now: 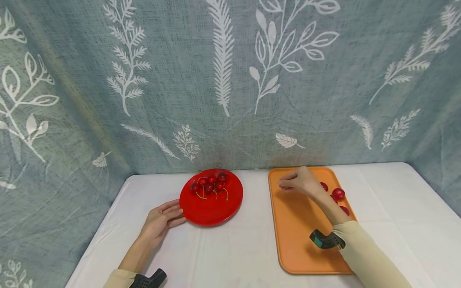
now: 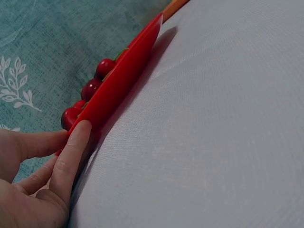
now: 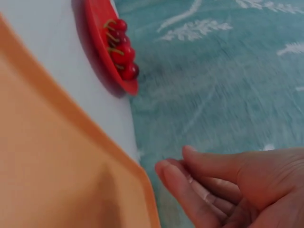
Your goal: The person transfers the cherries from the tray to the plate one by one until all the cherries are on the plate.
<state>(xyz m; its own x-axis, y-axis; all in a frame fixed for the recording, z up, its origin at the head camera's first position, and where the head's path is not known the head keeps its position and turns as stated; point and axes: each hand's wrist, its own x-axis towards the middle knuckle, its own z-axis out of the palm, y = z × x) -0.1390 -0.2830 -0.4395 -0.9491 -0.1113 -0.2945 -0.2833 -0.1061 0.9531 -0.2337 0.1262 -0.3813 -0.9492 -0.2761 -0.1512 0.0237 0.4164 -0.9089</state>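
- The curtain [image 1: 173,80] is hanging at 12 o'clock, behind everything.
- The white table [image 1: 245,248] is spreading beneath, bearing what follows.
- The tray [image 1: 295,248] is lying at roughly 4 o'clock from the plate [image 1: 212,214].
- The plate is sitting with its bare part toward 6 o'clock. It could tip or slide if the hand at its rim were lifting or pushing unevenly.
- The right forearm [image 1: 333,208] is slanting over the tray toward 5 o'clock, partly hiding the fruit there; a low sweep of it could knock pieces off the edge.
- The left hand [image 1: 160,222] is pinching the plate's rim at 8 o'clock, fingers nearly straight and slightly spread.
- The right hand [image 1: 299,182] is hovering above the tray's 11 o'clock end, fingers loosely bent, thumb close to the fingertips, nothing visible between them. A loose pinch could drop a round, slick piece.
- The red fruit [image 1: 338,194] is lying at the tray's 2 o'clock edge, where a nudge could send it rolling.
- The cherries [image 1: 209,188] are clustering toward the plate's 12 o'clock; any tilt could scatter them.
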